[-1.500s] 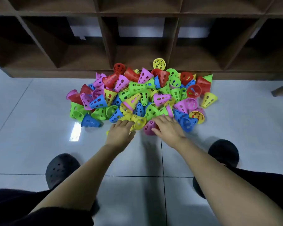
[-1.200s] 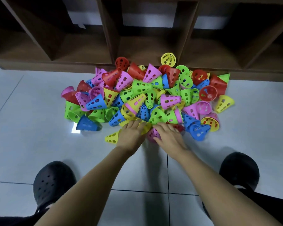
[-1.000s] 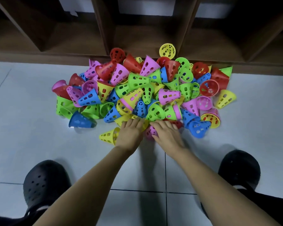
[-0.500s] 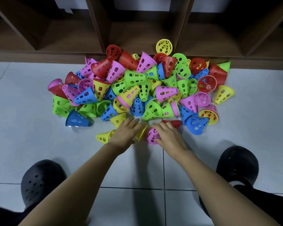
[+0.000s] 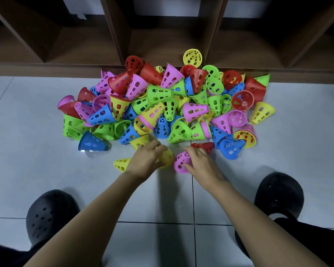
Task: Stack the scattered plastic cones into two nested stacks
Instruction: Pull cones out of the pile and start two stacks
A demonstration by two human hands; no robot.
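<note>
Left hand [image 5: 146, 160] grips yellow cone [image 5: 167, 158], right hand [image 5: 200, 164] pink cone [image 5: 181, 162]

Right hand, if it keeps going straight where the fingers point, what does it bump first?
Most likely the red cone lying just beyond the right hand, which already grips a pink cone. Depth is hard to judge; it may pass just left of it toward the green cones.

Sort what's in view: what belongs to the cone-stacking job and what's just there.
Job: pile of cones; yellow cone under left hand; pink cone in right hand.
Just there: wooden shelf; black shoes; tiled floor.
</note>
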